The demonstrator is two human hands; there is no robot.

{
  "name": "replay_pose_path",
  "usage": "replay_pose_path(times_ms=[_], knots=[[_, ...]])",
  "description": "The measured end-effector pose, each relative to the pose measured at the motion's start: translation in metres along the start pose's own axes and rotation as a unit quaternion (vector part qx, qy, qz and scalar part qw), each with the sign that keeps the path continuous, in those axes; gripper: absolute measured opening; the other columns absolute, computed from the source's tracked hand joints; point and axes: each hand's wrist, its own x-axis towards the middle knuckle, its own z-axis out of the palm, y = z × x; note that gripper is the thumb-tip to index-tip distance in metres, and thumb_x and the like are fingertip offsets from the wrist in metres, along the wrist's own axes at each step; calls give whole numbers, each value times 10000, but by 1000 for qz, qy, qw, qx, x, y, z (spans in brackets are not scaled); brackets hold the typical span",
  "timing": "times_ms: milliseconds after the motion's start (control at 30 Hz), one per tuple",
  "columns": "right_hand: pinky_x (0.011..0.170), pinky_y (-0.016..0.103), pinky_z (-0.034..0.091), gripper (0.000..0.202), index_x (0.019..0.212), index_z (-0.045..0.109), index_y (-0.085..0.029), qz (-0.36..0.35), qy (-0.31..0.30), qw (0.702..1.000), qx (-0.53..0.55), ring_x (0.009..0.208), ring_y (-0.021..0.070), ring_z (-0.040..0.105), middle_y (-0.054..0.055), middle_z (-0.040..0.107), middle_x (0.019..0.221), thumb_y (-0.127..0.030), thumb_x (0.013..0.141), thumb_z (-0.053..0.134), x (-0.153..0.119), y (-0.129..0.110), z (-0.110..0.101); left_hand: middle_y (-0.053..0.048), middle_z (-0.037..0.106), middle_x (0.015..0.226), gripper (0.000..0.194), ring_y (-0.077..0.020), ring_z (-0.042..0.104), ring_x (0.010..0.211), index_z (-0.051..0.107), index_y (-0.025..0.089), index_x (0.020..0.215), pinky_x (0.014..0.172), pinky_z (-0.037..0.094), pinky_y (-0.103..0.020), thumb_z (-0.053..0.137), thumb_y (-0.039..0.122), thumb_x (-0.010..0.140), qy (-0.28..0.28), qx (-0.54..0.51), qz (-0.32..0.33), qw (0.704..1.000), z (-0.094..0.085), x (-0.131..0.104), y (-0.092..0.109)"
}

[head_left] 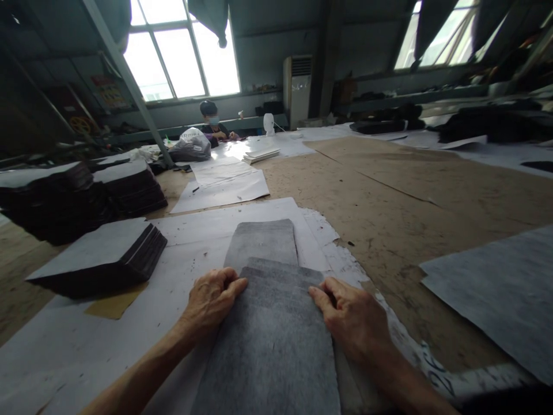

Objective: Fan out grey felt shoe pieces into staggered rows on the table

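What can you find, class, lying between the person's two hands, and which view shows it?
Overlapping grey sheets lie between the left hand and the right hand, pinched at both side edges; the head view shows this.

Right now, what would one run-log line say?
Left hand: pinching grey fabric-like sheets, left edge | Right hand: pinching same sheets, right edge | Beneath: white paper | Left side: black-edged stack

Brown desk (pixel 302 184): white paper sheets (pixel 173 253) lay under and left of the hands. On them, beneath the hands, overlapped gray fabric pieces (pixel 272 334). Left of the hands sat dark stacks (pixel 95 256); right, a large gray sheet (pixel 501 288).
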Motion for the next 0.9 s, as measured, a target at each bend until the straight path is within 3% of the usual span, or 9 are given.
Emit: replay_pose_path(times_ms=[167,433,733,800,900], knots=[[510,241,290,267,540,470,-211,20,-39,999,14,589,143,533,-22,588,592,-354,765,464,4,-2,-5,16,485,592,248,-157,482,654,495,195,552,586,304,-251,447,354,737,-11,3,5,1000,-1,5,-1],[507,243,272,227,538,479,-210,48,-48,998,15,573,134,523,-32,581,572,-344,721,498,8,-6,-4,14,460,579,224,-155,466,649,445,196,540,598,301,-252,436,324,724,-3,19,22,1000,0,6,-1],[551,268,332,122,626,519,-217,41,-9,999,-3,608,160,548,-6,599,622,-314,699,531,3,-4,2,4,517,623,188,-169,497,676,475,200,602,634,350,-280,472,330,738,35,29,40,998,7,2,-6],[575,282,369,117,699,542,-210,33,30,999,26,631,170,556,12,611,689,-319,665,567,4,-2,4,-1,546,675,136,-176,512,698,513,200,700,651,370,-295,504,331,734,56,30,39,997,10,1,-9],[593,287,417,172,779,573,-198,16,89,988,123,651,170,565,40,628,772,-324,662,568,4,5,2,-22,591,797,204,-199,528,788,541,198,909,720,395,-342,534,320,745,154,28,89,984,13,-3,-14]])
